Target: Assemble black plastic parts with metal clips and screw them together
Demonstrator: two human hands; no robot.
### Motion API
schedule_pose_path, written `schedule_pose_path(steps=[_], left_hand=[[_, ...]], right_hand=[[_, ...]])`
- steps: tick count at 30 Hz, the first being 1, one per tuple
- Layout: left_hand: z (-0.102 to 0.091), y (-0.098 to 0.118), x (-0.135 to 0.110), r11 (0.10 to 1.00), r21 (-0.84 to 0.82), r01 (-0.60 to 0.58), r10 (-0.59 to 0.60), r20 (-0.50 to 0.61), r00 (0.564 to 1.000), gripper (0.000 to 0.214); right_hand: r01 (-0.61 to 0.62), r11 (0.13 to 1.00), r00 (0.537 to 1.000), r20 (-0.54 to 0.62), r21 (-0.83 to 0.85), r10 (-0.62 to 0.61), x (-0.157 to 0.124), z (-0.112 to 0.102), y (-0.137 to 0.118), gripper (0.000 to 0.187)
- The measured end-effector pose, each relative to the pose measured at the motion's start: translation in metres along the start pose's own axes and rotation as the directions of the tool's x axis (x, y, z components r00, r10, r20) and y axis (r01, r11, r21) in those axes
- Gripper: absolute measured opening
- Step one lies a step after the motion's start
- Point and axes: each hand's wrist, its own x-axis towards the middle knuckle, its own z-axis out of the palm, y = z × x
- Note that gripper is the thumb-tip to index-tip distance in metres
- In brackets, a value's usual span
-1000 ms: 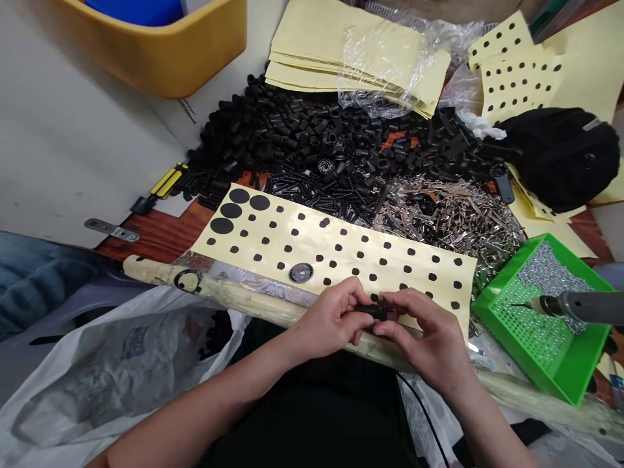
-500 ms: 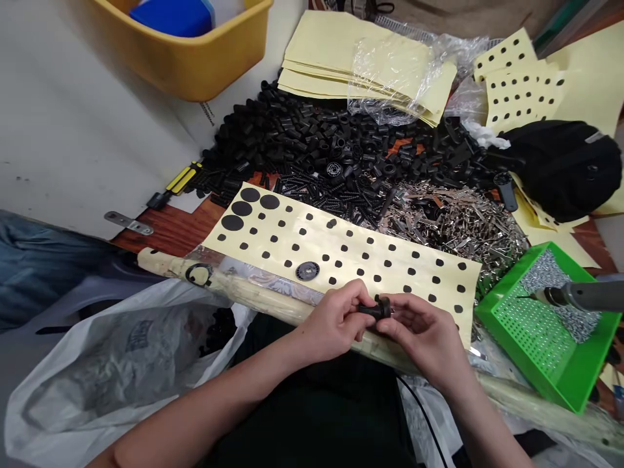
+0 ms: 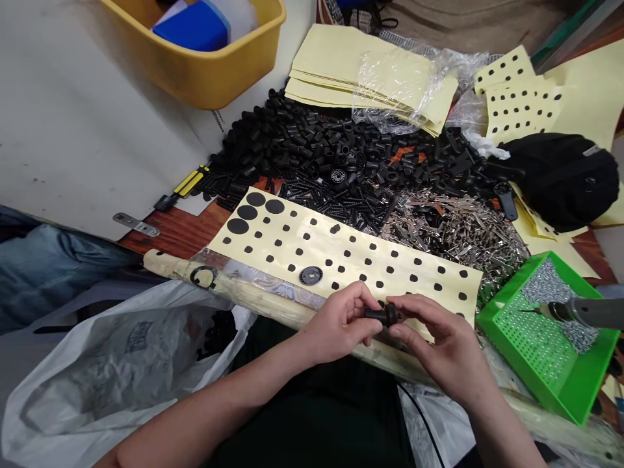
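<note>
Between my hands is a small black plastic part [image 3: 381, 316], a short tube with a wider round flange at its right end. My left hand [image 3: 341, 323] pinches the tube end between thumb and curled fingers. At the flange, my right hand [image 3: 436, 335] has its thumb and forefinger closed around the rim; small detail there is too fine to make out. Just beyond the hands lies a yellow sheet [image 3: 302, 237] with rows of black dots and several larger black discs. A loose grey-black slotted disc [image 3: 311, 275] rests on its near edge.
Behind the sheet spread heaps of black plastic parts [image 3: 312, 140] and metal strips [image 3: 458, 227]. A green basket [image 3: 519, 348] of small screws stands right, with an electric screwdriver [image 3: 592, 312] over it. A padded bar [image 3: 263, 302] runs along the table edge; a yellow tub [image 3: 209, 78] is upper left.
The view has shifted slightly, so the scene sits lower. My right fingers have opened a little around the flange, while my left hand keeps hold of the tube.
</note>
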Motion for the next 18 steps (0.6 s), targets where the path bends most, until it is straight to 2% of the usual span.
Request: schedule_pose_path(steps=[8,11,13,15,18], left_hand=[[-0.001,0.001,0.003,0.999,-0.026,0.03,-0.03,0.002,1.0,0.015],[-0.001,0.002,0.003,0.999,-0.001,0.033,-0.033,0.01,0.999,0.015],[-0.001,-0.001,0.002,0.998,0.059,0.006,-0.005,-0.013,1.0,0.013],[-0.001,-0.004,0.0,0.986,0.163,-0.044,0.052,-0.044,0.998,0.012],[-0.002,-0.01,-0.002,0.948,0.303,-0.098,0.118,-0.05,0.992,0.012]], right_hand=[[0.247,0.947,0.965,-0.037,-0.207,-0.26,-0.002,0.009,0.001,0.025],[0.266,0.937,0.958,-0.049,-0.228,-0.284,-0.002,0.011,0.001,0.024],[0.178,0.967,0.978,-0.074,-0.181,-0.193,-0.002,0.012,0.0,0.02],[0.015,0.997,0.997,-0.072,-0.073,-0.02,-0.001,0.014,-0.001,0.016],[-0.242,0.965,0.969,-0.017,0.1,0.245,0.002,0.016,-0.003,0.021]])
